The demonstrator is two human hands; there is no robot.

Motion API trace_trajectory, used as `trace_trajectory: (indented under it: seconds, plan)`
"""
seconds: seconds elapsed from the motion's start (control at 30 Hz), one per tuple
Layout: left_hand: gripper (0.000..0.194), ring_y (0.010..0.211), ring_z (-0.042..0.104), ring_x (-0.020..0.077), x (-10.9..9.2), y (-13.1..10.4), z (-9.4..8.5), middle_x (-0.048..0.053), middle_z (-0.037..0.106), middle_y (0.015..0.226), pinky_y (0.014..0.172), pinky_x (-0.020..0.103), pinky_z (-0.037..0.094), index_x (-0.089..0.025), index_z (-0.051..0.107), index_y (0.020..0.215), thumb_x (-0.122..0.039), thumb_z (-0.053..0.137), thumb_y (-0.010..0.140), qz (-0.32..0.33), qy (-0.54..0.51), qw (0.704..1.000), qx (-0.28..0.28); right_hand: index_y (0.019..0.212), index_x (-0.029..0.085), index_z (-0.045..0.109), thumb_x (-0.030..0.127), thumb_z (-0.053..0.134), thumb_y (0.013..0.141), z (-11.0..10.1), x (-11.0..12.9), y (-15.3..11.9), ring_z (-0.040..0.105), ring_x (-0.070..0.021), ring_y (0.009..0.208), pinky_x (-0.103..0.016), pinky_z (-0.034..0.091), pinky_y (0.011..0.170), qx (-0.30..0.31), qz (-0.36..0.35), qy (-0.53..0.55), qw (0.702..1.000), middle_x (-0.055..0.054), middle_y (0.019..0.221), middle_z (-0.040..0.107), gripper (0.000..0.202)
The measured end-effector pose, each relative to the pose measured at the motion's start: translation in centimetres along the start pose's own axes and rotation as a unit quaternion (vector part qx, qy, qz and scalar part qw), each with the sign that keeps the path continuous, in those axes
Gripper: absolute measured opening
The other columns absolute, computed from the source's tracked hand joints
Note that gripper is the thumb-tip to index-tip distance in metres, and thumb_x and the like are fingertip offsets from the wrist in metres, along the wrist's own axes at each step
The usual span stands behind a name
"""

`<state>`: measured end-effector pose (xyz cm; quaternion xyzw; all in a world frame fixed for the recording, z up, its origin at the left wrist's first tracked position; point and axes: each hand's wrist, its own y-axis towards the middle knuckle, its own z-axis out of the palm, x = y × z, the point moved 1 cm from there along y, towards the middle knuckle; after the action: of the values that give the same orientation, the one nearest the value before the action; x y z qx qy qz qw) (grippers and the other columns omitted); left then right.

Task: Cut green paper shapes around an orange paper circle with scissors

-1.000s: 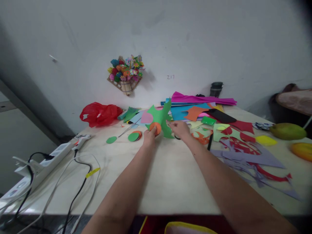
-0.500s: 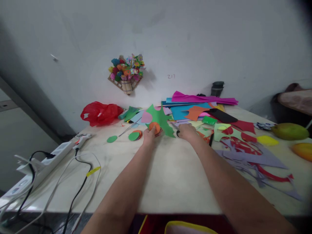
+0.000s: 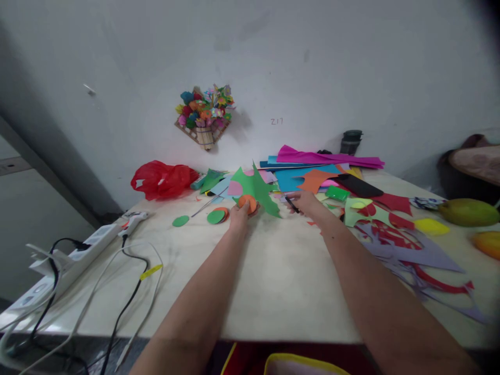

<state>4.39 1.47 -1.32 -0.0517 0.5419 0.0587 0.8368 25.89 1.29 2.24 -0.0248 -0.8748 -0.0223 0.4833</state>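
Observation:
My left hand [image 3: 239, 214] is closed over the edge of a jagged sheet of green paper [image 3: 261, 194], with an orange paper circle [image 3: 247, 203] pinched under the thumb against it. The green sheet stands up from the table, folded or bent. To its right, my right hand [image 3: 307, 203] is closed around a slim black pen [image 3: 292, 204], which points up and left towards the green paper. Left of my left hand lie a small stack of green and orange circles [image 3: 216, 216] and a single green circle [image 3: 180, 221].
Coloured paper sheets [image 3: 308, 179] and a black phone-like slab [image 3: 357, 185] lie behind. Paper scraps [image 3: 406, 250] and a mango [image 3: 469, 212] are at right. A red bag [image 3: 164, 179], power strip [image 3: 66, 271] and cables [image 3: 133, 281] are at left.
My right hand has lifted slightly and moved right; a black pen shows in it where a dark ring and a blade showed before. Orange scraps now show below its wrist. My left hand keeps its hold.

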Motion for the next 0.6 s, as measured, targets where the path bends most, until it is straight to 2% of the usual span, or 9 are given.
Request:
trace_trajectory:
  seconds: [0.07, 0.17, 0.27, 0.37, 0.5, 0.6]
  plan:
    - [0.01, 0.077, 0.073, 0.0201, 0.0, 0.0, 0.0, 0.011, 0.073, 0.079, 0.079, 0.034, 0.059, -0.012, 0.065, 0.084, -0.022, 0.068, 0.086, -0.002, -0.007, 1.0, -0.003, 0.102, 0.015, 0.071, 0.027, 0.07, 0.072, 0.3, -0.1, -0.1, 0.062, -0.0147, 0.058, -0.022, 0.035, 0.045, 0.064, -0.036, 0.145, 0.987, -0.006, 0.073, 0.07, 0.032]
    - [0.012, 0.073, 0.072, 0.0197, -0.1, 0.0, -0.1, 0.012, 0.073, 0.08, 0.079, 0.037, 0.059, -0.01, 0.066, 0.085, -0.02, 0.071, 0.083, -0.004, -0.014, 1.0, -0.006, 0.091, 0.016, 0.066, 0.036, 0.072, 0.07, 0.7, -0.2, -0.5, 0.052, -0.0094, 0.048, -0.021, 0.027, 0.04, 0.144, -0.08, 0.218, 0.962, 0.0, 0.063, 0.062, 0.029]
    - [0.014, 0.076, 0.072, 0.0208, -0.1, 0.0, -0.2, 0.012, 0.073, 0.081, 0.08, 0.038, 0.059, -0.01, 0.066, 0.086, -0.02, 0.074, 0.081, -0.003, -0.015, 1.0, -0.001, 0.076, 0.018, 0.059, 0.042, 0.065, 0.075, 0.7, 0.0, -0.9, 0.048, -0.0081, 0.045, -0.021, 0.024, 0.039, 0.213, -0.086, 0.204, 0.952, 0.002, 0.057, 0.057, 0.025]
    - [0.013, 0.079, 0.073, 0.0209, -0.1, 0.0, -0.2, 0.011, 0.073, 0.081, 0.08, 0.037, 0.06, -0.011, 0.066, 0.085, -0.021, 0.072, 0.082, -0.003, -0.014, 1.0, 0.001, 0.066, 0.018, 0.053, 0.041, 0.057, 0.078, 0.5, 0.2, -1.3, 0.05, -0.0091, 0.046, -0.022, 0.026, 0.039, 0.273, -0.091, 0.169, 0.943, -0.001, 0.059, 0.06, 0.026]
    - [0.016, 0.078, 0.073, 0.021, -0.2, -0.1, -0.3, 0.012, 0.073, 0.081, 0.077, 0.036, 0.06, -0.009, 0.066, 0.086, -0.022, 0.074, 0.081, -0.003, -0.014, 1.0, 0.002, 0.068, 0.018, 0.056, 0.03, 0.058, 0.076, 0.2, 0.3, -1.8, 0.05, -0.0091, 0.044, -0.021, 0.028, 0.038, 0.286, -0.088, 0.12, 0.947, 0.001, 0.055, 0.059, 0.015]
    - [0.015, 0.075, 0.072, 0.02, -0.3, -0.1, -0.2, 0.012, 0.073, 0.081, 0.076, 0.034, 0.061, -0.008, 0.066, 0.086, -0.022, 0.071, 0.082, -0.002, -0.014, 1.0, 0.004, 0.066, 0.017, 0.056, 0.032, 0.059, 0.079, 0.0, 0.2, -1.9, 0.047, -0.0084, 0.041, -0.021, 0.03, 0.038, 0.293, -0.076, 0.095, 0.948, 0.001, 0.05, 0.056, 0.02]
